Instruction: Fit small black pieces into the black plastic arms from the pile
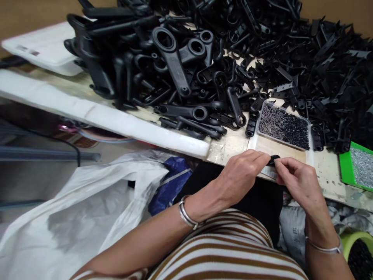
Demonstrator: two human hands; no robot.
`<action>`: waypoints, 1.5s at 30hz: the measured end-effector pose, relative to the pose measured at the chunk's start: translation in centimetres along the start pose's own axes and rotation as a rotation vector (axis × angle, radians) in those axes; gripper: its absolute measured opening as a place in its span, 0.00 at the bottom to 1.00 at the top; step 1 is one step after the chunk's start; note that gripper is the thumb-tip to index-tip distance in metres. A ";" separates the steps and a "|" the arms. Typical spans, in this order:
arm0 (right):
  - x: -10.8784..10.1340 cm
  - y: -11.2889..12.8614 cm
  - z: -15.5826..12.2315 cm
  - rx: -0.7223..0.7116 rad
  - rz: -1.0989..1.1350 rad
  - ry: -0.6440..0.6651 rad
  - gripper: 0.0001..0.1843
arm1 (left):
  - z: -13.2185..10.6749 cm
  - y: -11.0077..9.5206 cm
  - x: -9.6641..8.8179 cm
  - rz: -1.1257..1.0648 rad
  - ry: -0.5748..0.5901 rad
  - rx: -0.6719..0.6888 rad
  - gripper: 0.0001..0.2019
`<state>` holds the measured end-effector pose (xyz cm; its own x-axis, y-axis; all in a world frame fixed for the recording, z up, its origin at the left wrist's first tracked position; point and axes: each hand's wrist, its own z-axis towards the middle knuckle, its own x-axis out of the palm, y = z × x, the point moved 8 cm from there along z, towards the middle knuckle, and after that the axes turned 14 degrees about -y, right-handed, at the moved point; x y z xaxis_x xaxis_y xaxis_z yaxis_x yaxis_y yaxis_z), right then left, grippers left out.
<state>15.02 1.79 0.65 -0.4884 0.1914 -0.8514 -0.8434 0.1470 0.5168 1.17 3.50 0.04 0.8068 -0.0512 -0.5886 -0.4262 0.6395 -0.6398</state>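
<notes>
Near edge of table: left hand (239, 173) and right hand (300, 181) both pinch one small black plastic part (273, 159) between fingertips. Just beyond, clear plastic tray of small dark screws (284, 126). Far: heap of black plastic handles (175, 66).
</notes>
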 end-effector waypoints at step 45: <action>3.0 8.2 -0.8 -0.500 -1.089 0.085 0.14 | -0.8 -0.2 -0.1 -0.108 -0.108 0.141 0.16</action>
<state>6.46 2.78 2.31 0.5373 0.1334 -0.8327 -0.8073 -0.2042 -0.5537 0.87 2.81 -0.21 0.8874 -0.0476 -0.4586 -0.2792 0.7360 -0.6167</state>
